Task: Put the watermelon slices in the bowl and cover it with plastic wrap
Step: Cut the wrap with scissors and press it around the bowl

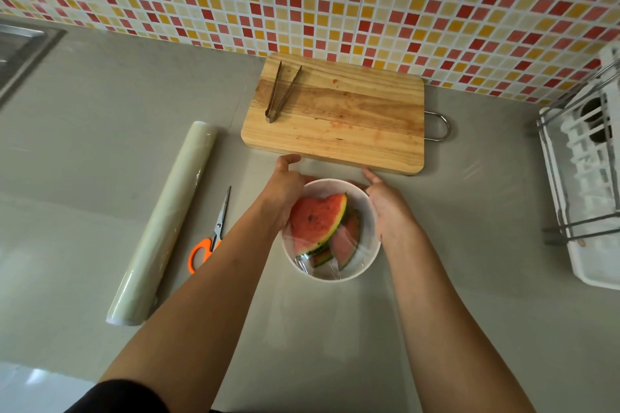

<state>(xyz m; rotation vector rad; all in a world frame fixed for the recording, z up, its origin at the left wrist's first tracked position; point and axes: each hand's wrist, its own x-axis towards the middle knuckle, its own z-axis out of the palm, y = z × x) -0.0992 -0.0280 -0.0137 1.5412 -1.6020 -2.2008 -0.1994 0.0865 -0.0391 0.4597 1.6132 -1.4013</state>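
A white bowl [365, 265] stands on the grey counter in front of me. Watermelon slices [317, 220] with red flesh and green rind lie inside it. A clear sheet of plastic wrap [360, 253] is stretched over the bowl and spills onto the counter around it. My left hand [285, 189] presses on the bowl's left rim, fingers curled over the far edge. My right hand [389, 203] presses flat against the right rim. The plastic wrap roll [167, 228] lies on the counter to the left.
Orange-handled scissors [211, 238] lie between the roll and my left arm. A wooden cutting board [339, 117] with metal tongs [280, 92] sits behind the bowl. A white dish rack [587, 178] stands at the right. A steel sink [20, 50] is at the far left.
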